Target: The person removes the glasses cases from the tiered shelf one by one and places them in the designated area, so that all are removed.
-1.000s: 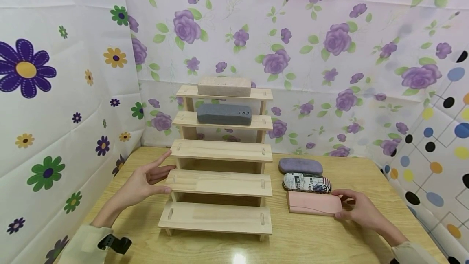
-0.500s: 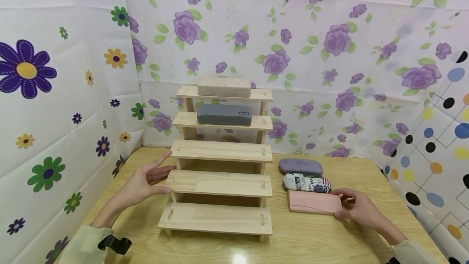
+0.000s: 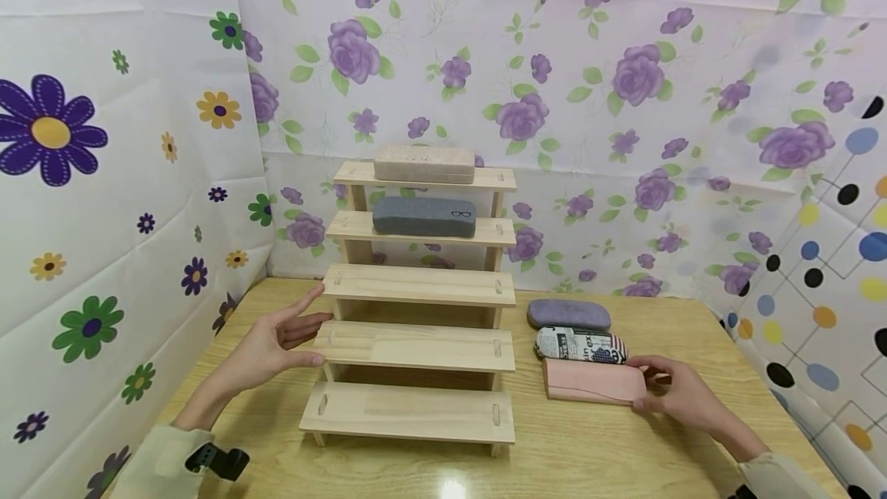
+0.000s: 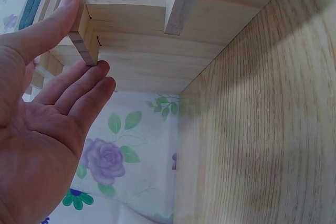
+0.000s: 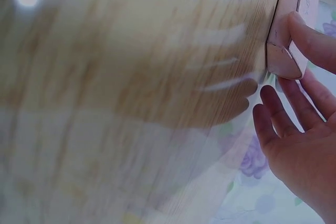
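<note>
A stepped wooden display rack [image 3: 416,414] stands on the table. My left hand [image 3: 266,349] is at its left side, thumb and fingers holding the end of one plank [image 4: 84,35], as the left wrist view shows. On the table to the right lies a pink glasses case [image 3: 589,381]. My right hand [image 3: 682,395] pinches its right end, thumb on the near side and fingers at the far side. Behind it are a newspaper-print glasses case [image 3: 578,345] and a purple-grey glasses case [image 3: 568,314]. The rack's top tiers carry a beige glasses case [image 3: 424,164] and a blue-grey glasses case [image 3: 423,216].
The wood-grain table [image 3: 554,453] reaches back to a flowered cloth [image 3: 554,122] hung behind the rack. More patterned cloth hangs at both sides. The newspaper-print case lies close between the pink and purple-grey cases.
</note>
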`<state>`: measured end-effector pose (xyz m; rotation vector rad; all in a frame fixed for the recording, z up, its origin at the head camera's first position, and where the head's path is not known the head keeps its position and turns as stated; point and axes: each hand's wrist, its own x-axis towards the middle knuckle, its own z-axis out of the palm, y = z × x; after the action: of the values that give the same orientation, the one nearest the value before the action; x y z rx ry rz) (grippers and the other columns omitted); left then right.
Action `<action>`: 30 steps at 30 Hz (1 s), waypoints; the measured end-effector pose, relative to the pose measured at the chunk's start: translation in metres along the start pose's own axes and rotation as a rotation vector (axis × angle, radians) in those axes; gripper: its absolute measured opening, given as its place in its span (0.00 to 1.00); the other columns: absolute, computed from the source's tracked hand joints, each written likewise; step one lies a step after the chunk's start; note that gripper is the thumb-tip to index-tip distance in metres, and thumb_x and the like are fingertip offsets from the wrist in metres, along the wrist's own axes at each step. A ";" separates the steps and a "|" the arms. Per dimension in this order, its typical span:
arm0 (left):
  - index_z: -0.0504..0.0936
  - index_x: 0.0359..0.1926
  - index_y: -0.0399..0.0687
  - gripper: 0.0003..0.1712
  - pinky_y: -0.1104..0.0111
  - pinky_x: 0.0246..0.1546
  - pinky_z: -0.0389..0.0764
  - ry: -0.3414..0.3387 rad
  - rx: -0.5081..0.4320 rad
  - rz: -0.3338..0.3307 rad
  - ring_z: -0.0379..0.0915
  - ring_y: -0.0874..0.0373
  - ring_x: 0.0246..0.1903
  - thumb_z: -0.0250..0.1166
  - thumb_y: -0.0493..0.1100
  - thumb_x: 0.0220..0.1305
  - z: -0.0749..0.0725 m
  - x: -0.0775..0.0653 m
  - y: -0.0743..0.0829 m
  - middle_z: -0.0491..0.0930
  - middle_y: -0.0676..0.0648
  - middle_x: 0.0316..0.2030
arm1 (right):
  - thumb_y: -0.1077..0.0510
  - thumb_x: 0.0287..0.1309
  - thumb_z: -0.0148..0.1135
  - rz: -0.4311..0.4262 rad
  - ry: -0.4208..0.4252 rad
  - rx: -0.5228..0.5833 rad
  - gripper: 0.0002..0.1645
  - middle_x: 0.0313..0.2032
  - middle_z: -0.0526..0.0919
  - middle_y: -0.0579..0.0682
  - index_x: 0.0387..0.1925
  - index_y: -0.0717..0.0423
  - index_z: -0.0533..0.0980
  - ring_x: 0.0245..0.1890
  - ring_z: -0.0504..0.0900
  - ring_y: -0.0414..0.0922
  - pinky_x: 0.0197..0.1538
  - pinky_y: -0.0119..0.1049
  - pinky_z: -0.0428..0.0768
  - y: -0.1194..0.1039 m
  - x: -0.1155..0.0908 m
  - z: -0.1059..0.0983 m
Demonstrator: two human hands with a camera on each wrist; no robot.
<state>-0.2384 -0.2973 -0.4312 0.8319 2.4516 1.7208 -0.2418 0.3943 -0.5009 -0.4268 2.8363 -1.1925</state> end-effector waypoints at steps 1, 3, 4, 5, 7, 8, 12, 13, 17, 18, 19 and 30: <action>0.51 0.86 0.54 0.63 0.64 0.64 0.78 0.000 -0.001 -0.002 0.66 0.39 0.70 0.79 0.33 0.59 0.000 0.000 0.000 0.67 0.28 0.71 | 0.57 0.48 0.86 -0.007 -0.001 -0.002 0.40 0.50 0.85 0.56 0.62 0.64 0.80 0.45 0.81 0.46 0.50 0.45 0.88 0.000 -0.001 0.000; 0.51 0.86 0.55 0.63 0.62 0.64 0.78 0.000 -0.001 -0.003 0.66 0.39 0.70 0.79 0.33 0.59 0.000 0.000 -0.001 0.67 0.27 0.71 | 0.57 0.48 0.87 -0.009 0.006 -0.016 0.40 0.51 0.85 0.56 0.62 0.64 0.80 0.46 0.81 0.47 0.51 0.47 0.87 0.000 -0.002 -0.001; 0.51 0.86 0.56 0.62 0.62 0.64 0.78 0.001 -0.001 -0.004 0.66 0.39 0.70 0.79 0.33 0.59 0.000 0.000 -0.002 0.67 0.27 0.71 | 0.57 0.48 0.87 -0.010 0.014 -0.023 0.40 0.52 0.85 0.57 0.62 0.63 0.80 0.47 0.82 0.48 0.52 0.49 0.87 0.000 -0.002 -0.001; 0.51 0.86 0.56 0.62 0.62 0.64 0.78 0.002 0.001 -0.004 0.67 0.39 0.70 0.79 0.33 0.59 0.000 0.000 -0.002 0.67 0.27 0.71 | 0.57 0.48 0.87 -0.009 0.021 -0.029 0.40 0.53 0.85 0.58 0.63 0.63 0.80 0.48 0.82 0.50 0.53 0.51 0.86 0.000 -0.003 -0.002; 0.52 0.86 0.56 0.62 0.62 0.64 0.78 0.004 0.004 -0.003 0.67 0.40 0.69 0.79 0.33 0.59 0.000 0.000 -0.003 0.67 0.27 0.71 | 0.58 0.47 0.87 -0.007 0.039 -0.043 0.41 0.55 0.84 0.60 0.63 0.62 0.80 0.50 0.82 0.55 0.55 0.56 0.84 0.000 -0.004 -0.003; 0.52 0.86 0.56 0.62 0.64 0.63 0.78 0.005 0.006 -0.001 0.67 0.40 0.69 0.79 0.33 0.59 0.000 0.000 -0.003 0.68 0.28 0.71 | 0.58 0.47 0.87 -0.005 0.050 -0.052 0.41 0.56 0.84 0.60 0.63 0.61 0.80 0.51 0.82 0.56 0.56 0.58 0.83 0.000 -0.005 -0.004; 0.51 0.86 0.55 0.62 0.67 0.63 0.78 0.004 0.004 0.002 0.67 0.39 0.69 0.79 0.32 0.59 0.000 0.000 -0.002 0.68 0.27 0.71 | 0.58 0.49 0.86 -0.045 0.087 -0.089 0.40 0.59 0.83 0.62 0.64 0.60 0.80 0.53 0.81 0.58 0.56 0.60 0.82 -0.009 -0.006 -0.009; 0.51 0.86 0.55 0.63 0.67 0.63 0.79 0.004 0.003 0.002 0.67 0.39 0.69 0.79 0.32 0.59 0.000 0.000 -0.002 0.68 0.27 0.71 | 0.58 0.50 0.85 -0.059 0.097 -0.102 0.39 0.59 0.83 0.61 0.64 0.59 0.80 0.53 0.81 0.55 0.55 0.58 0.82 -0.013 -0.006 -0.011; 0.51 0.86 0.54 0.62 0.66 0.63 0.79 0.003 0.005 0.003 0.67 0.39 0.69 0.79 0.32 0.59 0.000 0.000 0.000 0.67 0.26 0.71 | 0.58 0.53 0.84 -0.112 0.128 -0.132 0.37 0.59 0.84 0.57 0.65 0.56 0.80 0.51 0.81 0.45 0.54 0.48 0.83 -0.031 -0.003 -0.014; 0.51 0.86 0.54 0.62 0.66 0.63 0.78 0.003 0.006 0.001 0.67 0.39 0.69 0.79 0.32 0.59 0.000 0.000 0.000 0.68 0.27 0.71 | 0.57 0.53 0.84 -0.122 0.128 -0.129 0.37 0.59 0.84 0.56 0.65 0.55 0.80 0.51 0.81 0.42 0.54 0.46 0.83 -0.036 -0.002 -0.014; 0.51 0.86 0.54 0.62 0.66 0.63 0.78 0.002 0.008 0.000 0.67 0.39 0.69 0.79 0.33 0.59 0.000 0.000 0.000 0.67 0.26 0.71 | 0.57 0.55 0.83 -0.131 0.125 -0.123 0.37 0.60 0.83 0.56 0.65 0.55 0.80 0.52 0.80 0.40 0.54 0.43 0.83 -0.041 -0.001 -0.014; 0.50 0.86 0.57 0.63 0.65 0.63 0.78 0.003 0.010 -0.014 0.66 0.39 0.70 0.79 0.34 0.60 -0.001 0.000 -0.001 0.67 0.29 0.72 | 0.54 0.59 0.80 -0.170 0.104 -0.020 0.36 0.61 0.83 0.53 0.67 0.56 0.78 0.57 0.80 0.57 0.63 0.49 0.81 -0.094 0.015 0.001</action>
<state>-0.2386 -0.2984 -0.4314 0.8109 2.4636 1.7083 -0.2342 0.3274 -0.4342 -0.6376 2.9529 -1.2490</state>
